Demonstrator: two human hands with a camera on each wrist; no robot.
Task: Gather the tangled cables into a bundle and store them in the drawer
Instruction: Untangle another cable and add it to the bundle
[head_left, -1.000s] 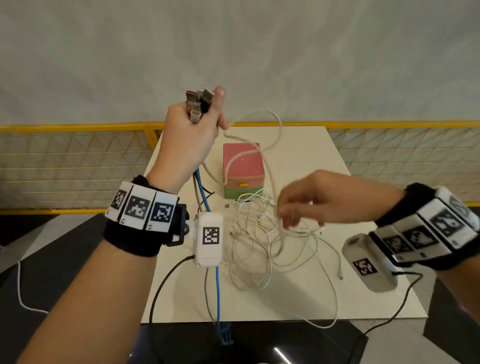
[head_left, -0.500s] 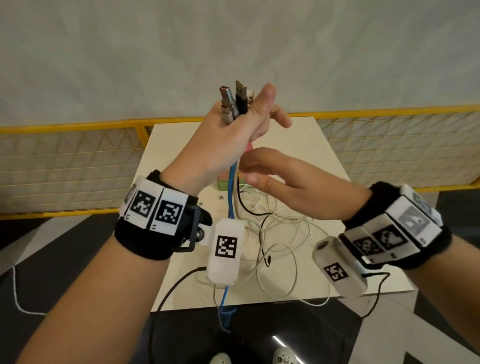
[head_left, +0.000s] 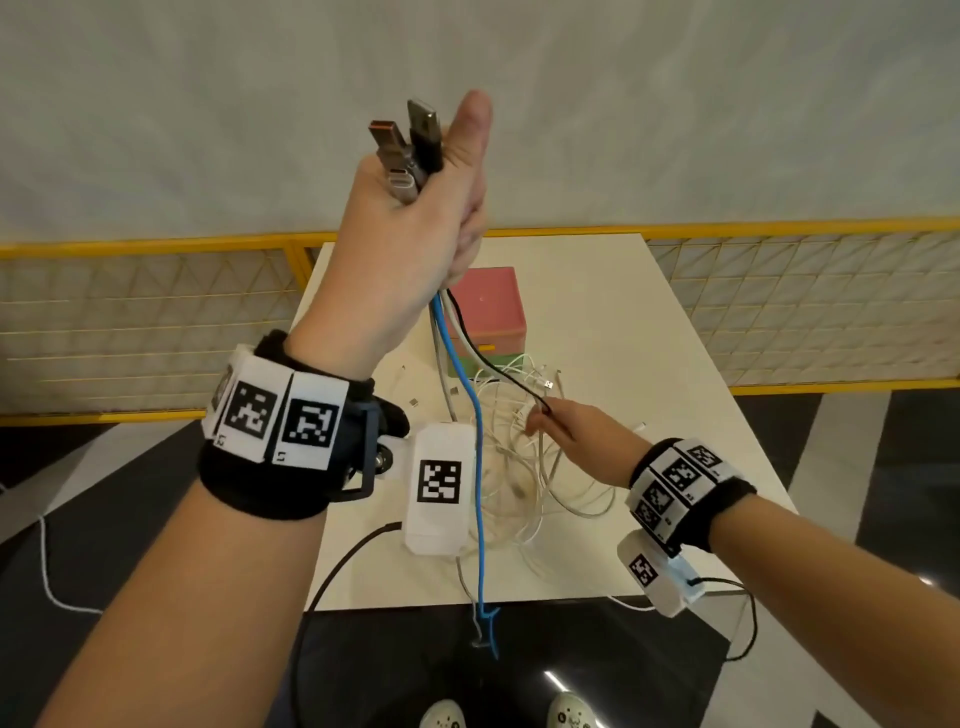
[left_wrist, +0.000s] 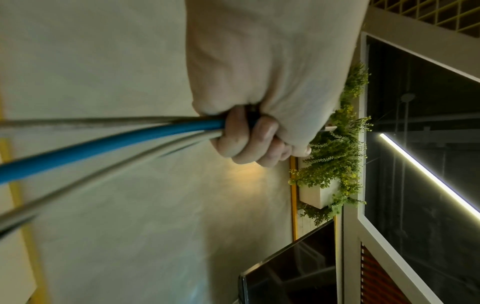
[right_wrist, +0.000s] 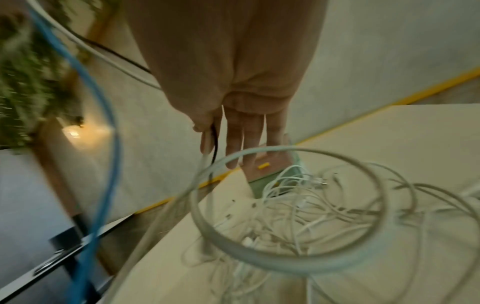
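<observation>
Left hand (head_left: 410, 249) raised above the table (head_left: 623, 322), fist clamping four plugs (head_left: 410, 150), leads hanging down to the tangle (head_left: 524, 467). Right hand (head_left: 576, 436) nearer the tangle, now dropped onto it from just under the fist, pinching the black lead (head_left: 498, 369). Drawer box (head_left: 491, 306) just behind the tangle, shut.

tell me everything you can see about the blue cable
The blue round-sheathed cable looks like smooth plastic and is thicker than the thin white cables tangled on the cream table. Its upper end is gripped in the raised left hand among metal-tipped plugs. From the fist it hangs down across the white tangle, past the table's near edge, ending in a small loop above the dark floor. The right hand holds a thin black cable instead.
</observation>
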